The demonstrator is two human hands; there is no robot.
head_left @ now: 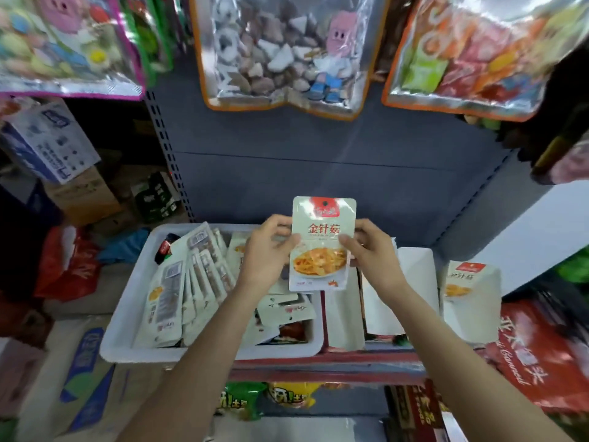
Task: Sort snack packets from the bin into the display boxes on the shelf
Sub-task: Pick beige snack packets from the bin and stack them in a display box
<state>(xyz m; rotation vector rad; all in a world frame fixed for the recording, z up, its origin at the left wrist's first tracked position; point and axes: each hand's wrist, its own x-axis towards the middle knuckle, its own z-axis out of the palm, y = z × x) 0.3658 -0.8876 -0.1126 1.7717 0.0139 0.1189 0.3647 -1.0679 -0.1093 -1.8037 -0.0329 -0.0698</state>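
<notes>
I hold one white snack packet [322,247] upright in front of me, its printed face with a red top and a picture of yellow food turned to the camera. My left hand [269,253] pinches its left edge and my right hand [371,250] pinches its right edge. Below the hands sits a white plastic bin [127,314] on the shelf, filled with several similar packets lying flat and on edge. To the right of the bin stand white display boxes [414,288], and the far right box [470,291] shows the same yellow food print.
Large clear bags of snacks [283,49] hang overhead from the grey back panel. Cardboard cartons [47,145] and a red bag [68,266] crowd the left side. A red box [538,355] lies at the right, and green and yellow packets [264,400] sit on the lower shelf.
</notes>
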